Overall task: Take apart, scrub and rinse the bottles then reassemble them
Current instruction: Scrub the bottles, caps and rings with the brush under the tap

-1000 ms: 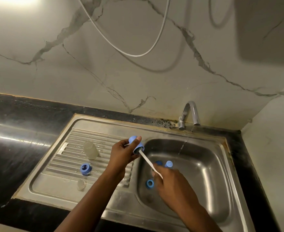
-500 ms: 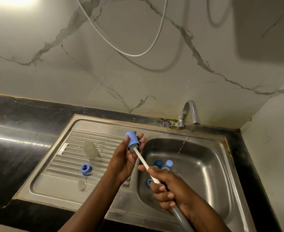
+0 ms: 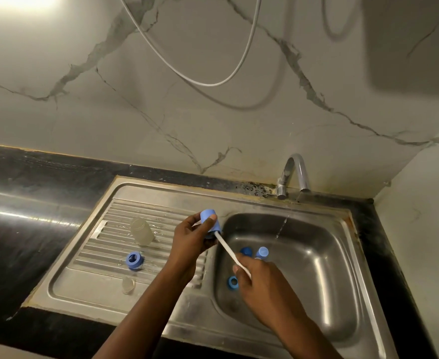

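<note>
Steel sink [image 3: 316, 294], one bottle [image 3: 142, 231], two blue rings [image 3: 133, 260] [image 3: 232, 282], one brush [image 3: 228, 250], one cap [image 3: 207, 215]

Ribbed steel drainboard [image 3: 104, 255] with clear bottle [image 3: 142, 231], blue ring [image 3: 134, 260], small clear piece [image 3: 127, 285] (more blue parts [image 3: 246, 251] in basin [image 3: 316, 268])

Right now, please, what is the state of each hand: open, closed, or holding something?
The left hand is closed, holding the blue cap.
The right hand is closed, holding the brush handle.
</note>
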`<action>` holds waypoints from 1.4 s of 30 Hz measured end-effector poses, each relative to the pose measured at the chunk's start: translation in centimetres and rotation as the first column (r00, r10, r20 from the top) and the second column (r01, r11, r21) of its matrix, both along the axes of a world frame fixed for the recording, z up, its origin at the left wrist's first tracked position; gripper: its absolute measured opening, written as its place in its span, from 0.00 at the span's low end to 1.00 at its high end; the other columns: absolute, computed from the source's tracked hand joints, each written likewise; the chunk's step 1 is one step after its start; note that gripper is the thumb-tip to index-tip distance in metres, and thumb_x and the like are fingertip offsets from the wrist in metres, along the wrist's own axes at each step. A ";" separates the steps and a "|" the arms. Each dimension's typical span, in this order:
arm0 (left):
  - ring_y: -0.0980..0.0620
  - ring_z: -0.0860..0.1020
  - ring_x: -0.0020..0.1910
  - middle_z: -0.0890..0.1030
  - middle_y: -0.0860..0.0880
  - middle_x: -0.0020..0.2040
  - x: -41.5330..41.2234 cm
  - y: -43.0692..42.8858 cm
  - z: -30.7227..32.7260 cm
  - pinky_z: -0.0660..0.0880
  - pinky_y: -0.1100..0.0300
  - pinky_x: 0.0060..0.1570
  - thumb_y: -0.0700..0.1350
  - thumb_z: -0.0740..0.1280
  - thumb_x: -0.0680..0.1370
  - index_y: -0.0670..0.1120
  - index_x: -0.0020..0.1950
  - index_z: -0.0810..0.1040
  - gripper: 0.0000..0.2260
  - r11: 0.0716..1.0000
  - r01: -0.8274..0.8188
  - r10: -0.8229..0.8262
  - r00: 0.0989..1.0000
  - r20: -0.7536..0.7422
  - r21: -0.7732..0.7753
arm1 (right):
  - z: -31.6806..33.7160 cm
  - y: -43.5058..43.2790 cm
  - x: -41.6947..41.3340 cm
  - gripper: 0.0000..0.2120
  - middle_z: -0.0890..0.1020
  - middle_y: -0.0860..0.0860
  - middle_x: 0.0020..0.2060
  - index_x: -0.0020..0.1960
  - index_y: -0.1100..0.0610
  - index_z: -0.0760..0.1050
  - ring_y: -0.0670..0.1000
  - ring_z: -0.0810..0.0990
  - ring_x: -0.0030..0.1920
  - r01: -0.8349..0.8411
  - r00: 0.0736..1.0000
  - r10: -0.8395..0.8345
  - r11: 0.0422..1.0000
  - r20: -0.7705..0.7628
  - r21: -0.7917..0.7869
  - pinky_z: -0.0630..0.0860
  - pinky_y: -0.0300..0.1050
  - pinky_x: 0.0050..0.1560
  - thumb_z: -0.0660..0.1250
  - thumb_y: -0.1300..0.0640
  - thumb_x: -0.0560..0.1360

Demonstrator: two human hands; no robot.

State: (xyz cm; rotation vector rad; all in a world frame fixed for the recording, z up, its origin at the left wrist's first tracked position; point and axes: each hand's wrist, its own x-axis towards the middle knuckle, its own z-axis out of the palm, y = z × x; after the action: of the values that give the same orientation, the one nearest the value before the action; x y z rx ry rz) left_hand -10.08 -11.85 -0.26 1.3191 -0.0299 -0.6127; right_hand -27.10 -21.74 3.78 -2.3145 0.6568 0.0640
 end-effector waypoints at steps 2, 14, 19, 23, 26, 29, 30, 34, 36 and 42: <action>0.37 0.87 0.54 0.87 0.38 0.55 -0.3 -0.1 -0.1 0.85 0.47 0.56 0.47 0.75 0.77 0.41 0.69 0.78 0.22 0.999 -0.004 0.004 1.000 -0.005 -0.040 | 0.3 0.3 0.1 0.11 0.78 0.39 0.35 0.64 0.45 0.80 0.40 0.81 0.38 -0.014 0.999 0.010 0.994 0.032 0.107 0.72 0.29 0.35 0.62 0.47 0.86; 0.35 0.84 0.61 0.84 0.35 0.63 1.5 1.1 0.3 0.84 0.47 0.57 0.45 0.70 0.80 0.40 0.71 0.75 0.20 0.961 -0.075 0.000 0.963 -0.269 -0.268 | 1.0 -1.1 -1.0 0.11 0.72 0.47 0.27 0.65 0.39 0.80 0.45 0.67 0.23 0.070 0.996 -0.085 0.783 -0.006 0.618 0.66 0.38 0.24 0.63 0.49 0.85; 0.36 0.84 0.61 0.84 0.36 0.64 2.9 2.1 0.6 0.83 0.45 0.58 0.44 0.68 0.83 0.38 0.73 0.72 0.20 0.938 -0.166 0.072 0.951 -0.300 -0.304 | 1.7 -2.3 -2.5 0.10 0.71 0.51 0.29 0.61 0.37 0.82 0.46 0.65 0.23 0.095 0.992 -0.128 0.816 0.019 0.570 0.64 0.38 0.24 0.64 0.47 0.85; 0.39 0.86 0.56 0.82 0.35 0.63 2.7 2.1 1.3 0.85 0.48 0.55 0.43 0.69 0.83 0.38 0.70 0.75 0.17 0.950 -0.124 0.041 0.960 -0.276 -0.288 | 1.5 -2.5 -2.0 0.11 0.72 0.48 0.27 0.63 0.37 0.81 0.44 0.66 0.23 0.096 0.984 -0.160 0.852 0.083 0.515 0.65 0.39 0.26 0.62 0.45 0.85; 0.42 0.87 0.53 0.84 0.34 0.60 1.7 1.3 1.4 0.86 0.53 0.52 0.45 0.68 0.84 0.37 0.67 0.78 0.16 0.962 -0.088 0.019 0.965 -0.260 -0.258 | 0.9 -1.5 -0.8 0.13 0.76 0.41 0.26 0.65 0.40 0.81 0.41 0.73 0.26 0.034 0.989 -0.081 0.940 0.125 0.339 0.68 0.39 0.32 0.61 0.44 0.85; 0.36 0.84 0.60 0.83 0.31 0.61 0.9 0.5 1.5 0.86 0.52 0.52 0.45 0.66 0.85 0.35 0.67 0.79 0.16 0.954 -0.083 -0.001 0.960 -0.281 -0.287 | 0.6 -0.5 -0.3 0.16 0.80 0.40 0.32 0.69 0.41 0.79 0.41 0.79 0.34 0.042 0.983 -0.081 0.973 0.167 0.226 0.74 0.37 0.35 0.60 0.42 0.85; 0.35 0.83 0.61 0.83 0.31 0.61 0.7 0.4 1.5 0.86 0.52 0.53 0.45 0.66 0.85 0.34 0.67 0.79 0.16 0.949 -0.089 -0.003 0.957 -0.292 -0.301 | 0.6 -0.3 -0.2 0.17 0.80 0.44 0.33 0.69 0.41 0.79 0.42 0.79 0.34 0.048 0.981 -0.084 0.979 0.178 0.199 0.76 0.39 0.37 0.60 0.42 0.85; 0.34 0.82 0.64 0.83 0.31 0.62 0.0 0.1 1.4 0.85 0.50 0.56 0.44 0.65 0.85 0.34 0.68 0.78 0.16 0.945 -0.095 -0.006 0.951 -0.310 -0.312 | 1.2 0.1 1.0 0.17 0.77 0.45 0.32 0.71 0.45 0.78 0.39 0.79 0.35 0.072 0.975 -0.104 0.984 0.198 0.165 0.73 0.35 0.34 0.59 0.44 0.86; 0.35 0.83 0.63 0.83 0.32 0.62 -0.4 0.1 1.3 0.84 0.49 0.56 0.44 0.66 0.85 0.34 0.68 0.78 0.17 0.948 -0.093 -0.011 0.947 -0.322 -0.306 | 1.2 0.0 1.6 0.16 0.76 0.42 0.32 0.69 0.46 0.79 0.36 0.78 0.35 0.073 0.973 -0.103 0.986 0.204 0.152 0.71 0.33 0.34 0.59 0.45 0.86; 0.39 0.87 0.54 0.85 0.34 0.58 -0.7 0.3 1.3 0.87 0.51 0.48 0.43 0.65 0.85 0.34 0.67 0.77 0.15 0.940 -0.127 0.003 0.931 -0.365 -0.315 | 1.4 -0.4 2.2 0.15 0.76 0.43 0.32 0.66 0.48 0.81 0.36 0.78 0.34 0.077 0.974 -0.112 0.981 0.196 0.179 0.72 0.32 0.34 0.60 0.46 0.86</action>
State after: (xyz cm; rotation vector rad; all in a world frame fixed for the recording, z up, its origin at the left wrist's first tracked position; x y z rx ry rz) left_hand -10.75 -11.60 1.09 0.8601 0.2035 -0.7487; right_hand -24.86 -22.11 5.17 -2.0882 0.6299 -0.1561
